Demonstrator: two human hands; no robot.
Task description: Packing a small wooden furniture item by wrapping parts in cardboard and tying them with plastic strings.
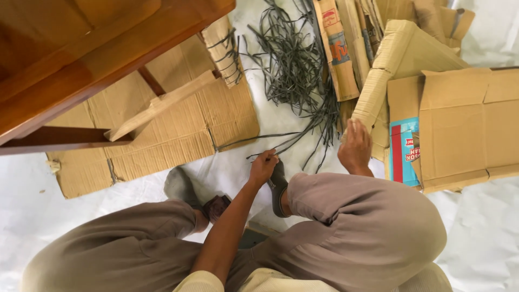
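Observation:
I squat on a white floor sheet, my knees in brown trousers filling the bottom of the view. My left hand (263,167) reaches out between my knees, fingers pinched on a thin dark grey strap (292,141). That strap trails up toward a tangled pile of the same grey straps (294,65). My right hand (354,146) lies past my right knee with its fingers on the edge of a folded piece of corrugated cardboard (378,81); whether it grips the edge I cannot tell.
A wooden furniture piece (70,59) overhangs the top left, with a loose wooden slat (162,105) beneath it on flattened cardboard (178,130). More flattened boxes (465,119) lie at right and a cardboard bundle tied with straps (224,48) at top centre. My grey shoes (181,186) rest on the sheet.

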